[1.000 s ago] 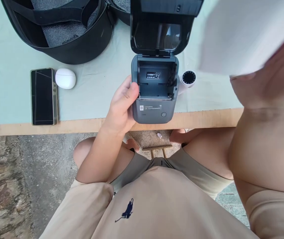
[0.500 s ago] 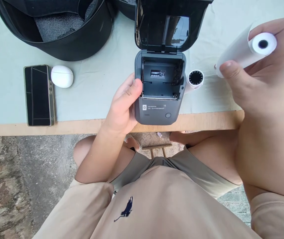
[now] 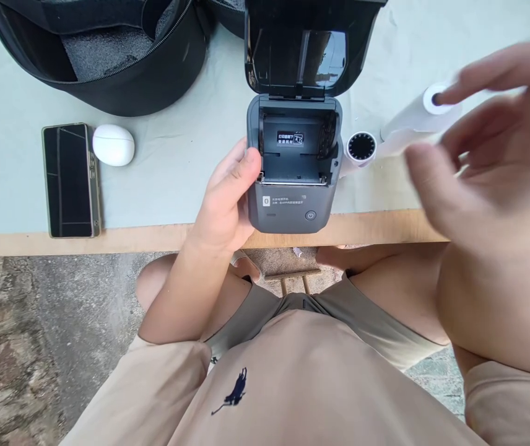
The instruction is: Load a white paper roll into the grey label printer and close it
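Note:
A dark grey label printer [image 3: 290, 207] with its black lid [image 3: 311, 56] raised has a bare compartment with a small sticker inside. My left hand [image 3: 228, 198] grips its left side, thumb on the rim. Just right of the printer stands a white roll with a black toothed core [image 3: 361, 147]. Farther right a white paper roll [image 3: 413, 118] rests on the table. My right hand [image 3: 492, 136], blurred, is beside that roll with its fingers apart, one fingertip overlapping the roll's core end.
At the back left sits an open black zip case [image 3: 153, 80] with grey foam inside, a second black case partly behind it. A phone [image 3: 67, 179] and a white earbud case [image 3: 113, 145] lie at the left. The table's wooden edge [image 3: 153, 238] runs in front.
My right hand has let go of the white paper roll, which now rests on the table, and its fingers have spread. The view has shifted slightly; my left hand keeps hold of the printer.

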`<action>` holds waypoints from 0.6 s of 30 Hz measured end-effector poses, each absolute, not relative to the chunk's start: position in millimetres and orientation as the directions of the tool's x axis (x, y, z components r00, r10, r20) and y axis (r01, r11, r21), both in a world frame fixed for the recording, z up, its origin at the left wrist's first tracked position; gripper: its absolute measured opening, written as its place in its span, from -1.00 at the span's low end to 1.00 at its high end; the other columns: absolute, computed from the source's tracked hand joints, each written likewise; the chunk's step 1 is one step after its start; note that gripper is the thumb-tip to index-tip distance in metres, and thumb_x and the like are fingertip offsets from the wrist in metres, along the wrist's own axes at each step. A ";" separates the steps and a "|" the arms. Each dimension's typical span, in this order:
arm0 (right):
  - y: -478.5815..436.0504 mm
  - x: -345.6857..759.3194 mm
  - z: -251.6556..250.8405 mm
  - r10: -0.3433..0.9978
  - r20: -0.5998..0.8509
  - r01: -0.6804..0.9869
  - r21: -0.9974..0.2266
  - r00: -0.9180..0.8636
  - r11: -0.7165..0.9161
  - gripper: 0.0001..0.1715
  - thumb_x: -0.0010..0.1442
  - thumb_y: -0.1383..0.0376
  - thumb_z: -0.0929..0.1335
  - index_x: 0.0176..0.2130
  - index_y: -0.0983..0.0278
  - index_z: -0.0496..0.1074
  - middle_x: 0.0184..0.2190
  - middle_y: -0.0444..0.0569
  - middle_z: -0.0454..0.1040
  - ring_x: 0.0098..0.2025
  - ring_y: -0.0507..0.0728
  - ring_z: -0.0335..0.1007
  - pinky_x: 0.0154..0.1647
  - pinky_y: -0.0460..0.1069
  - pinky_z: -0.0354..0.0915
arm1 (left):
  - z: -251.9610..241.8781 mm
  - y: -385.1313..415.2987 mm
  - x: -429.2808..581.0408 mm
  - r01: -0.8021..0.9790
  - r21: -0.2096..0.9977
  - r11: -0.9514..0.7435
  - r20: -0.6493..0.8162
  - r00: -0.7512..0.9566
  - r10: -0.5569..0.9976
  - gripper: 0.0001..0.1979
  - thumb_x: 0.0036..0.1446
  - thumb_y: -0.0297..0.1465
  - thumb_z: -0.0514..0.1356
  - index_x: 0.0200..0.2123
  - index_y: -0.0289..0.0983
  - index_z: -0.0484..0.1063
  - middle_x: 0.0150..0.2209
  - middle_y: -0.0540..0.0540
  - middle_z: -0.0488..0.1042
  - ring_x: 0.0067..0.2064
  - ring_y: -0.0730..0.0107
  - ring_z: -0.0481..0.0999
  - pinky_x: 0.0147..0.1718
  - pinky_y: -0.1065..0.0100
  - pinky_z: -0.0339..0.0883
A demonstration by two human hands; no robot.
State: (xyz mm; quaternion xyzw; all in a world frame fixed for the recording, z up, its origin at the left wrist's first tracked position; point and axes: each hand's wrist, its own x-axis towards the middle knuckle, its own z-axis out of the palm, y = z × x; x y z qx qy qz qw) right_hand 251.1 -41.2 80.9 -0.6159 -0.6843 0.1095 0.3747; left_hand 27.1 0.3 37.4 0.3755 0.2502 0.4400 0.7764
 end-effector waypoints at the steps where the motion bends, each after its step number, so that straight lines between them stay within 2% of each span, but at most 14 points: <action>1: -42.0 245.0 79.2 0.951 0.307 0.799 -0.561 -0.042 0.216 -0.41 -0.02 0.21 0.42 0.01 0.25 0.30 -0.02 0.01 0.35 -0.42 -0.03 0.29 -0.32 0.03 0.25 | 37.8 0.2 27.3 -0.495 0.804 0.331 -0.059 0.487 0.871 -0.70 0.17 -0.18 0.11 -0.15 -0.22 0.45 -0.22 -0.02 0.54 0.11 0.23 0.44 0.14 0.22 0.33; 3: -40.1 234.9 72.4 0.963 0.218 0.857 -0.455 -0.158 0.243 -0.46 0.06 0.19 0.37 0.02 0.23 0.25 -0.08 0.02 0.36 -0.31 0.05 0.36 -0.31 0.03 0.32 | 38.7 -0.1 27.7 -0.494 0.805 0.328 -0.064 0.478 0.876 -0.72 0.17 -0.18 0.11 -0.16 -0.20 0.45 -0.20 -0.01 0.54 0.13 0.23 0.43 0.15 0.21 0.32; 5: -35.9 229.4 65.0 0.966 0.198 0.872 -0.427 -0.167 0.238 -0.55 0.10 0.24 0.34 -0.01 0.20 0.24 -0.17 -0.03 0.36 -0.20 0.09 0.37 -0.29 0.02 0.36 | 39.5 -0.7 28.1 -0.495 0.804 0.328 -0.070 0.469 0.880 -0.73 0.17 -0.19 0.11 -0.16 -0.19 0.45 -0.19 -0.01 0.54 0.12 0.22 0.43 0.16 0.19 0.31; 7: -33.3 227.7 61.3 0.958 0.233 0.857 -0.445 -0.168 0.258 -0.60 0.09 0.30 0.34 -0.04 0.17 0.25 -0.20 -0.09 0.37 -0.16 0.09 0.36 -0.23 0.03 0.37 | 40.3 -1.5 28.5 -0.506 0.795 0.334 -0.078 0.461 0.884 -0.73 0.17 -0.20 0.11 -0.16 -0.20 0.45 -0.18 -0.01 0.54 0.11 0.21 0.44 0.16 0.15 0.30; 9: -33.5 227.8 62.7 0.939 0.307 0.778 -0.549 -0.152 0.306 -0.60 0.07 0.33 0.35 -0.06 0.14 0.26 -0.15 -0.11 0.37 -0.12 0.07 0.35 -0.20 0.02 0.36 | 40.9 -2.6 29.1 -0.519 0.781 0.346 -0.088 0.458 0.885 -0.73 0.19 -0.20 0.08 -0.16 -0.21 0.44 -0.17 -0.02 0.53 0.12 0.20 0.43 0.17 0.13 0.28; 11: -34.9 227.5 68.0 0.942 0.327 0.561 -0.768 -0.074 0.310 -0.49 0.07 0.34 0.36 0.01 0.06 0.22 -0.11 -0.14 0.37 -0.13 0.05 0.36 -0.22 0.00 0.38 | 41.5 -3.4 29.6 -0.532 0.770 0.351 -0.092 0.453 0.887 -0.72 0.22 -0.20 0.04 -0.15 -0.21 0.43 -0.18 -0.04 0.52 0.14 0.20 0.40 0.17 0.13 0.27; 13: -34.7 226.3 74.7 0.984 0.178 0.198 -0.965 0.011 0.172 -0.42 0.09 0.33 0.34 0.05 -0.03 0.13 -0.15 -0.18 0.38 -0.18 0.03 0.41 -0.30 -0.02 0.41 | 42.4 -3.9 30.0 -0.539 0.761 0.361 -0.093 0.460 0.883 -0.70 0.25 -0.22 -0.02 -0.13 -0.22 0.42 -0.14 -0.07 0.51 0.15 0.19 0.40 0.17 0.10 0.26; 14: -33.6 225.5 78.0 0.999 0.051 0.015 -0.999 0.015 0.051 -0.45 0.09 0.33 0.33 0.04 -0.03 0.13 -0.18 -0.20 0.39 -0.19 0.03 0.43 -0.33 -0.02 0.43 | 42.9 -4.0 30.1 -0.542 0.756 0.367 -0.093 0.465 0.880 -0.69 0.26 -0.23 -0.04 -0.12 -0.23 0.41 -0.10 -0.09 0.50 0.14 0.17 0.40 0.17 0.08 0.26; 16: -30.3 223.4 84.1 0.979 -0.202 -0.243 -0.948 -0.035 -0.204 -0.58 0.07 0.31 0.31 -0.05 0.07 0.21 -0.17 -0.16 0.41 -0.15 0.05 0.44 -0.37 -0.05 0.45 | 44.3 -4.2 30.2 -0.543 0.748 0.380 -0.099 0.476 0.874 -0.69 0.26 -0.25 -0.04 -0.09 -0.26 0.39 -0.02 -0.13 0.47 0.12 0.16 0.41 0.16 0.04 0.24; 18: -28.2 220.4 89.2 0.952 -0.303 -0.325 -0.897 -0.038 -0.299 -0.69 0.04 0.27 0.31 -0.14 0.18 0.31 -0.15 -0.10 0.40 -0.15 0.06 0.44 -0.44 -0.09 0.44 | 45.6 -4.4 30.2 -0.542 0.748 0.384 -0.104 0.476 0.873 -0.70 0.25 -0.26 -0.02 -0.08 -0.27 0.37 0.01 -0.13 0.45 0.12 0.14 0.41 0.16 0.02 0.24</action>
